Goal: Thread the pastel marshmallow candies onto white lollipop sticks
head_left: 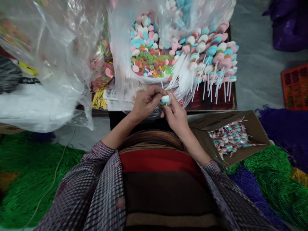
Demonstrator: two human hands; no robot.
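Note:
Between my hands, at the table's front edge, is a marshmallow lollipop (165,99) with a white and a blue layer on a thin white stick. The stick's tip shows above, and a small orange piece sits at the top of the candy. My left hand (146,102) pinches at the upper left of it, fingers closed. My right hand (176,113) grips it from the right; its fingertips partly hide the stick. Just beyond lie loose marshmallows (141,32), gummy rings (150,61) and a bundle of white sticks (179,72) in clear plastic.
Finished marshmallow lollipops (216,53) are piled at the table's right end. A cardboard box (258,131) of wrapped lollipops stands below, on the right. Large clear plastic bags (62,41) cover the left side. Green cord (29,179) and an orange crate (295,86) are on the floor.

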